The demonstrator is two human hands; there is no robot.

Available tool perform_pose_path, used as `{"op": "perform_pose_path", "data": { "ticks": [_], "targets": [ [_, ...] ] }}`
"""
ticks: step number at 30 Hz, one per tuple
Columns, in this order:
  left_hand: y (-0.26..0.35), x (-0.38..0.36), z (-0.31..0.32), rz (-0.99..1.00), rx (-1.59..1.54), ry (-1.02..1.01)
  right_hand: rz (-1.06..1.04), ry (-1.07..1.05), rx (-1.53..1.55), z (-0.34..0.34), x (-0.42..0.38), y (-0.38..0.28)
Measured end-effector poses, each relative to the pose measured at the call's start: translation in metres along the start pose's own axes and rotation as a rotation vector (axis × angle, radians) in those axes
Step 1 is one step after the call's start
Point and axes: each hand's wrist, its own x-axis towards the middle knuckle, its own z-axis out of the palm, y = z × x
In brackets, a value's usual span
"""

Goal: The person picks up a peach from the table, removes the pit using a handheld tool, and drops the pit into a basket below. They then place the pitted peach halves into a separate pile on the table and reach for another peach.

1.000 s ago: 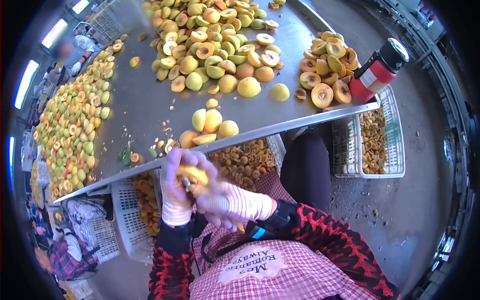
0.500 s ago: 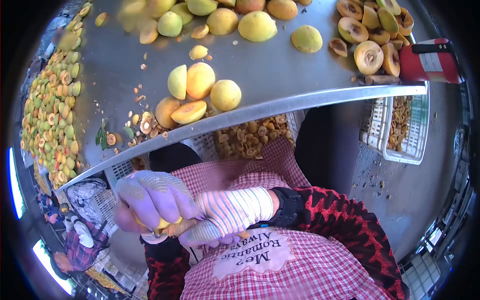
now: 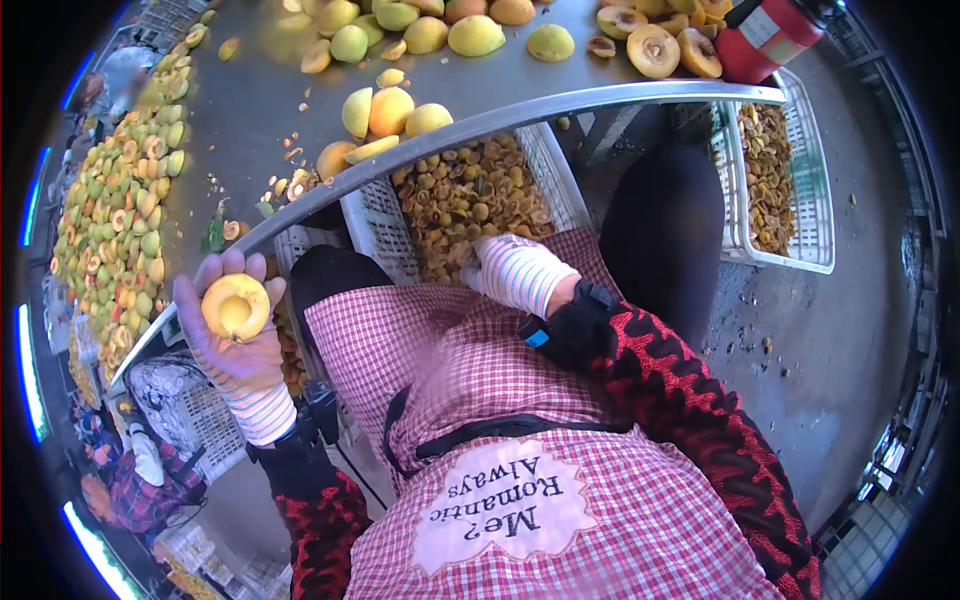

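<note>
A yellow peach half (image 3: pixel 236 307) rests in the palm of my gloved left hand (image 3: pixel 237 335), its cut face and hollow centre turned up towards me. The fingers curl up behind the fruit. My right hand (image 3: pixel 515 272), in a striped glove, is curled above a white crate (image 3: pixel 375 235) full of fruit scraps (image 3: pixel 470 195). Its fingertips are mostly hidden, and I cannot make out what they hold. On the metal table (image 3: pixel 300 130) ahead, a small group of peaches (image 3: pixel 390 110) lies near the edge, whole or halved.
More fruit (image 3: pixel 475 36) and cut halves (image 3: pixel 655 50) lie farther back, beside a red container (image 3: pixel 768 38). A large fruit pile (image 3: pixel 120 225) covers the left. Another crate (image 3: pixel 740 200) of scraps stands on the right floor. A co-worker (image 3: pixel 150 485) sits lower left.
My hands, together on a fruit before, have come apart. The left moved up and left, turning palm up with the half; the right went up over the crate. The view shifted, lowering my apron.
</note>
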Motion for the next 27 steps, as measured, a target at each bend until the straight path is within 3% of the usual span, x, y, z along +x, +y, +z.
{"op": "perform_pose_path", "data": {
  "ticks": [2,6,8,10,12,13,16,18,20,22,23,26,27],
  "targets": [
    [0.009,-0.024,-0.009,0.046,0.147,0.332,-0.048,0.023,0.054,0.015,-0.004,0.012],
    [0.031,-0.052,-0.06,0.06,0.182,0.463,-0.049,0.008,0.17,-0.015,-0.025,-0.009],
    [0.04,-0.059,-0.112,0.088,0.364,0.489,-0.114,0.016,0.214,-0.031,-0.03,-0.019],
    [0.039,-0.065,-0.129,0.537,1.647,0.391,-0.154,-0.032,0.263,-0.046,-0.035,-0.022],
    [0.037,-0.042,-0.123,0.314,0.877,0.759,-0.241,-0.034,0.352,-0.051,-0.034,-0.012],
    [0.034,-0.037,-0.147,0.351,0.765,0.693,-0.277,-0.031,0.414,-0.042,-0.026,0.003],
    [0.015,0.001,-0.101,0.328,1.164,0.618,-0.032,-0.17,0.134,-0.057,-0.013,0.004],
    [0.003,0.032,-0.07,0.307,1.323,0.491,0.043,-0.191,0.143,-0.05,-0.005,0.016],
    [-0.01,0.06,-0.073,0.208,1.304,0.469,0.114,-0.31,0.04,-0.047,0.004,0.021],
    [-0.019,0.081,-0.104,0.028,1.24,0.397,0.143,-0.256,0.114,-0.041,0.009,0.037],
    [-0.028,0.093,-0.1,-0.042,1.121,0.514,0.181,-0.263,0.104,-0.042,0.012,0.041],
    [-0.033,0.117,-0.098,-0.12,1.216,0.513,0.26,-0.277,0.125,-0.05,0.016,0.049],
    [-0.038,0.119,-0.094,-0.132,1.224,0.62,0.285,-0.303,0.141,-0.051,0.018,0.052]
  ]
}}
